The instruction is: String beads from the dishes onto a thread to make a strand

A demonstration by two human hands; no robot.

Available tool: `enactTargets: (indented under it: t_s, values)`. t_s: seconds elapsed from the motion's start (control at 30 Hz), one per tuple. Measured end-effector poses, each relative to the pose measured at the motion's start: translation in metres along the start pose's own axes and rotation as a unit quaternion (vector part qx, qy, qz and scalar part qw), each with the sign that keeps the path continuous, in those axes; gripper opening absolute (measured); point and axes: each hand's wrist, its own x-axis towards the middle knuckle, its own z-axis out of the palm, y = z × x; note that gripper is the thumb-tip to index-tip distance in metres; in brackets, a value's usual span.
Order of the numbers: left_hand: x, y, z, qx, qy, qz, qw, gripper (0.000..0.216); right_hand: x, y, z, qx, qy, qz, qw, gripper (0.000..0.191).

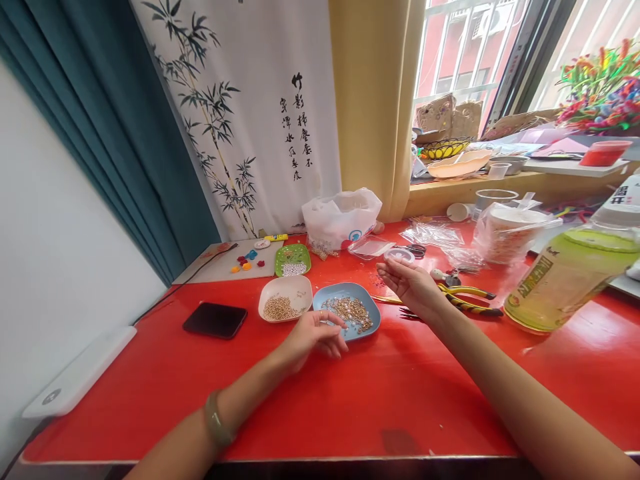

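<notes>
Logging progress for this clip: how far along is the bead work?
Done: white dish, green dish and blue dish each hold sorted beads. In hand: left hand fingers the blue dish's beads; right hand open, palm up. Left: no finished piece shows; pliers lie untouched.

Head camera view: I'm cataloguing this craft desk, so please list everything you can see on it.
table: 1, red, fills the foreground
blue dish: 1, blue, table centre
white dish: 1, white, left of the blue dish
beads: many, gold, in the blue and white dishes
green dish: 1, green, behind the white dish
phone: 1, black, table left
plastic bag: 1, white, back of the table
pliers: 1 pair, yellow and black handles, beside the right hand
bottle: 1, green drink, table right, tilted
bracelet: 1, green, left wrist
left hand: fingers at the blue dish's near rim
right hand: open, palm up, right of the blue dish
</notes>
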Motion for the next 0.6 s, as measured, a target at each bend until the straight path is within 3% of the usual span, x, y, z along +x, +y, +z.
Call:
enactTargets:
  t_s: [0.37, 0.6]
  values:
    - [0.0004, 0.0010, -0.0002, 0.035, 0.001, 0.001, 0.999, 0.021, 0.0031, 0.0026, -0.0037, 0.000, -0.008, 0.016, 1.000, 0.011]
    - [0.0034, -0.0039, -0.0067, 0.159, -0.005, 0.015, 0.987, 0.024, 0.0074, -0.0011, -0.0086, 0.034, 0.016, -0.006, 0.999, 0.010]
